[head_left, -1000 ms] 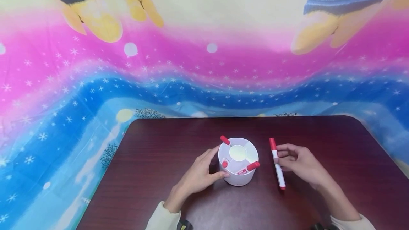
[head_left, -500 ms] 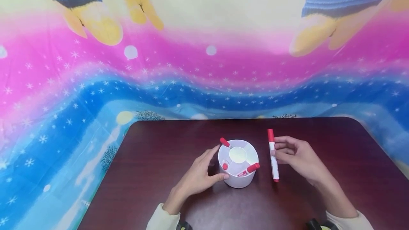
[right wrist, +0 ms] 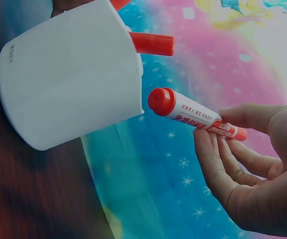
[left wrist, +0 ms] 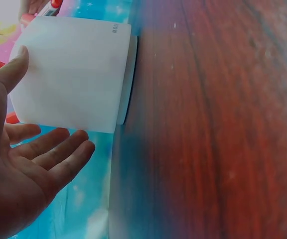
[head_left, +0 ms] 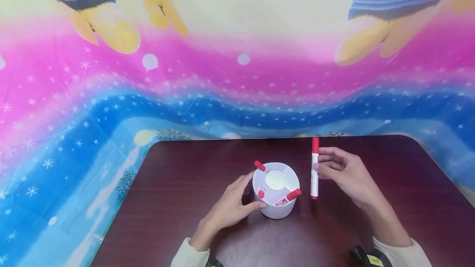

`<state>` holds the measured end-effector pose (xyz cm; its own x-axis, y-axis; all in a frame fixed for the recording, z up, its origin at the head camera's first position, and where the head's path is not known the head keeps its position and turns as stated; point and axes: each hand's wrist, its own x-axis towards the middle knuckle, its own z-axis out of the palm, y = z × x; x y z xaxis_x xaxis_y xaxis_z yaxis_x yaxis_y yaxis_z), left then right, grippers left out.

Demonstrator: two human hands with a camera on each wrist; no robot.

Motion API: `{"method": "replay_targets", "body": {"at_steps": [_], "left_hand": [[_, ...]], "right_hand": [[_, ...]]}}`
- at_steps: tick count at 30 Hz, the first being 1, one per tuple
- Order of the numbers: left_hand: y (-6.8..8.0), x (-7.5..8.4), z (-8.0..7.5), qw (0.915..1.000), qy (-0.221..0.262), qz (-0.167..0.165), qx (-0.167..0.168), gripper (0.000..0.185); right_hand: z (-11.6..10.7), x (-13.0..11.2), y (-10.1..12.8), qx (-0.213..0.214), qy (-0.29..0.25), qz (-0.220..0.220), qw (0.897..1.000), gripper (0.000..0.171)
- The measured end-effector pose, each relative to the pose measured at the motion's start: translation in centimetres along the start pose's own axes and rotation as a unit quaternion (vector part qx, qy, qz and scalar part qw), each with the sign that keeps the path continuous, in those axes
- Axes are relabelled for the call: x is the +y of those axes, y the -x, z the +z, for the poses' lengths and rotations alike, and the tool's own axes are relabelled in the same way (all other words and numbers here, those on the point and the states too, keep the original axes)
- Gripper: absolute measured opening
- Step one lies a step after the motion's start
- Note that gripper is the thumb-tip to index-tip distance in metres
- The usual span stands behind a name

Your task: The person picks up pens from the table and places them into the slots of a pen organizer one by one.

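Observation:
A round white pen holder (head_left: 279,211) stands upright on the table, with three red-capped markers inside. One marker (head_left: 260,165) leans out at the back left, another marker (head_left: 261,193) sits at the left, and a third marker (head_left: 294,194) leans over the front right rim. My left hand (head_left: 231,206) holds the pen holder from the left, thumb at its front and fingers along its far side. To the right of it, my right hand (head_left: 350,178) pinches a white marker (right wrist: 196,110) with a red cap between thumb and fingers. That marker is upright, cap up, raised above the table.
The dark reddish-brown wooden table (head_left: 178,176) has rounded back corners. Behind it hangs a colourful cloth (head_left: 215,73) with snowflakes and cartoon figures, reaching down past the table's left and right sides.
My right hand has lifted the marker up and slightly left, and the marker has turned from tilted to upright. My left hand and the pen holder have stayed in place.

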<state>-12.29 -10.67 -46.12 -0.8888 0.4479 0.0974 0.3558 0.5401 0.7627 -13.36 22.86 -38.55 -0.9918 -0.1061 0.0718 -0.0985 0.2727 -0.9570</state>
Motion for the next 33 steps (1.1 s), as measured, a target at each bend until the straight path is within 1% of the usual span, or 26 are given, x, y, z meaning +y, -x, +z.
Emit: {"method": "replay_targets", "body": {"at_steps": [6,13,20,25,33], "left_hand": [[-0.1,-0.1,0.1,0.9999,0.008,0.008,0.002,0.093],[0.0,0.0,0.0,0.9999,0.009,-0.004,0.000,0.094],[0.0,-0.1,0.1,0.9999,0.011,0.001,0.000,0.094],[0.0,-0.1,0.0,0.9999,0.011,0.001,0.002,0.094],[0.0,-0.1,0.1,1.0000,0.006,0.005,0.001,0.094]], "right_hand": [[0.0,-0.8,-0.1,0.015,-0.007,-0.008,1.000,0.055],[0.4,-1.4,-0.3,0.022,-0.042,-0.019,0.999,0.057],[0.9,-1.6,-0.5,0.025,-0.046,-0.017,0.998,0.061],[1.7,-1.5,-0.9,0.027,-0.058,-0.018,0.998,0.057],[2.4,-1.1,-0.8,0.018,-0.051,-0.012,0.998,0.055]]}}
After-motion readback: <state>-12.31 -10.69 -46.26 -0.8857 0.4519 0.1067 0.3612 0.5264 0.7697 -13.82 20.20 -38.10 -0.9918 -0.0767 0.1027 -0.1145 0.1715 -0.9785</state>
